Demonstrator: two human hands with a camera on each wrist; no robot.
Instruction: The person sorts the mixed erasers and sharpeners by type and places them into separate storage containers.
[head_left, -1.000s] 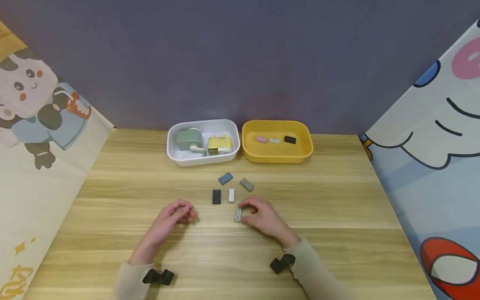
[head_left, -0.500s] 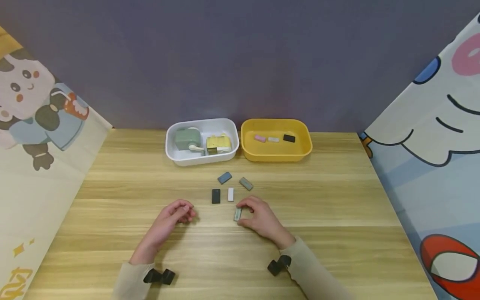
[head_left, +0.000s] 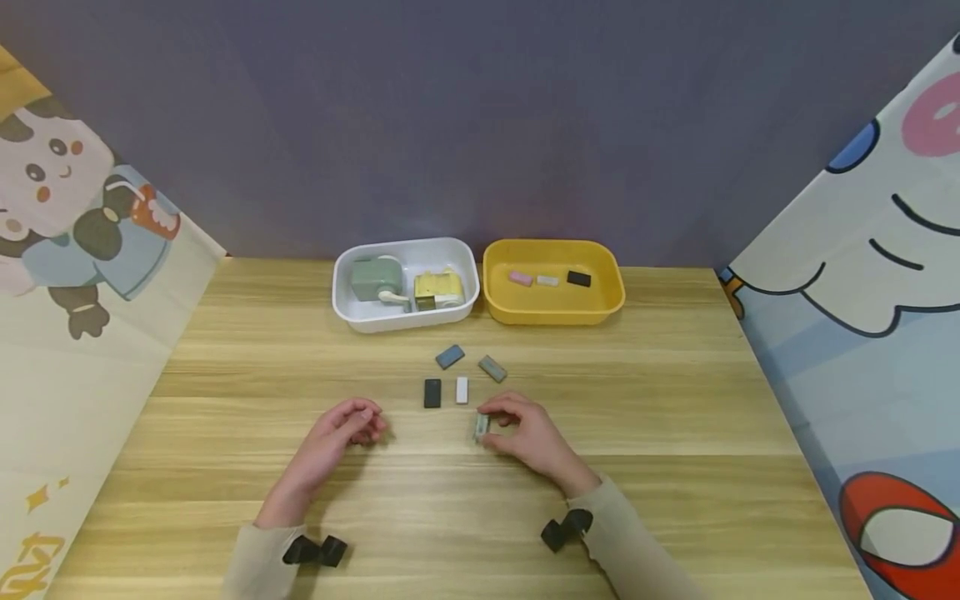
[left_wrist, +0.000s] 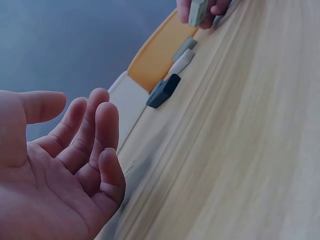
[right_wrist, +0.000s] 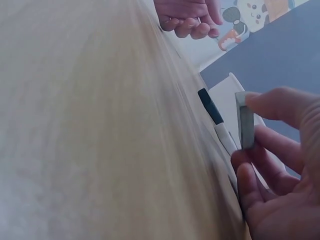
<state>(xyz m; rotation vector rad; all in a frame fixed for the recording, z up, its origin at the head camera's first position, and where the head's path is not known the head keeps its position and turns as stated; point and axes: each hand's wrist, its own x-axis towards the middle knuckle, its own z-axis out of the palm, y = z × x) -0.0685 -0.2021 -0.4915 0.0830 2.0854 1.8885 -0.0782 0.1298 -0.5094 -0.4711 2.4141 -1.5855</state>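
My right hand [head_left: 517, 433] pinches a small grey-green eraser block [head_left: 481, 426] between thumb and fingers, just above the wooden table [head_left: 225, 400]. The right wrist view shows the eraser block [right_wrist: 245, 125] held upright between a fingertip on top and the thumb below. My left hand [head_left: 341, 429] rests on the table to the left, fingers loosely curled and holding nothing; the left hand [left_wrist: 60, 165] shows an empty palm. Ahead lie a black eraser [head_left: 432, 392], a white eraser [head_left: 462, 389], a blue-grey eraser [head_left: 450, 357] and a grey eraser [head_left: 492, 368].
A white tub [head_left: 405, 312] at the back holds a green and a yellow device. Beside it a yellow tub [head_left: 555, 311] holds pink, pale and black erasers. Cartoon-printed panels stand at both sides, a dark wall behind.
My right hand has raised the grey-green eraser slightly off the table and turned it. The left hand has barely moved.
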